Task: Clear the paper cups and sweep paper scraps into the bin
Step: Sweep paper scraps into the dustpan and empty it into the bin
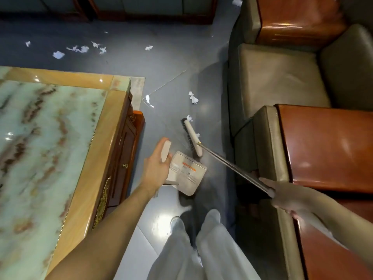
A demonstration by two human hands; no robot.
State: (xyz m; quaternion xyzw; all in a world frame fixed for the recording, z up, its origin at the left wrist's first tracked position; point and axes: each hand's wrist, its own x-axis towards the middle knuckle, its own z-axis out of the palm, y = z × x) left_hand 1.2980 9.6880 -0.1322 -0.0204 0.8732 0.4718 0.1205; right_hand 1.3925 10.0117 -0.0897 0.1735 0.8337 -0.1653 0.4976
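Observation:
My left hand (156, 166) grips the handle of a beige dustpan (188, 174) that hangs just above the grey floor. My right hand (282, 197) holds the metal pole of a broom whose dark-bristled head (190, 138) rests on the floor just beyond the pan. Two white paper scraps (189, 118) lie against the broom head. More scraps lie farther out: one near the sofa (193, 98), one by the table corner (148, 100), and several across the far floor (80, 49). No paper cups or bin are in view.
A marble-topped table (60, 128) with a wooden frame fills the left. An olive leather sofa (282, 83) with glossy wooden armrests (327, 146) stands on the right. Dark cabinets run along the back. My legs and shoes stand at bottom centre.

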